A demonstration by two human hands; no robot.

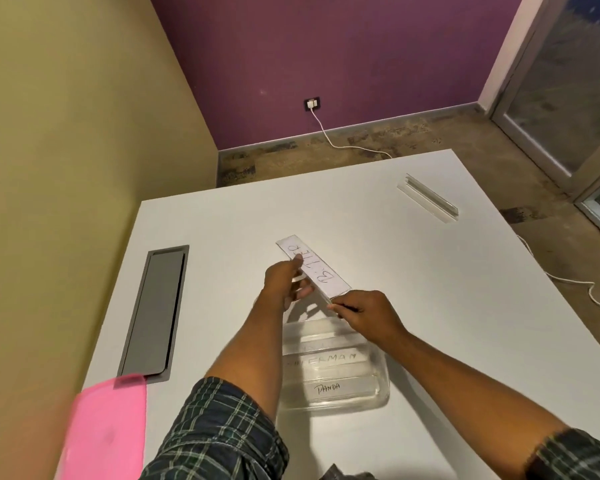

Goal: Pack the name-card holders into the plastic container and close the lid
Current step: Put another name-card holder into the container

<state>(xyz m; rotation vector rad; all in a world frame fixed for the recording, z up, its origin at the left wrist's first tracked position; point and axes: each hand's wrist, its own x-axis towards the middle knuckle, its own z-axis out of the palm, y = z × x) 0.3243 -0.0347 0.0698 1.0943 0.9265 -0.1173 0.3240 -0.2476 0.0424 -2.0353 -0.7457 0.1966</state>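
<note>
Head view: both hands, left hand (284,282) and right hand (368,315), pinch one card holder (314,268) above the open container (335,368), which is part-filled; another holder (428,197) waits on the worktop (430,306), pink lid (108,427) off.

You have only one view, from the camera on your head. It looks forward and steeply down at the tabletop (430,306) from close above. Your forearms enter from the bottom edge. The wide lens also takes in the floor (413,140) and two walls beyond the far edge.
</note>
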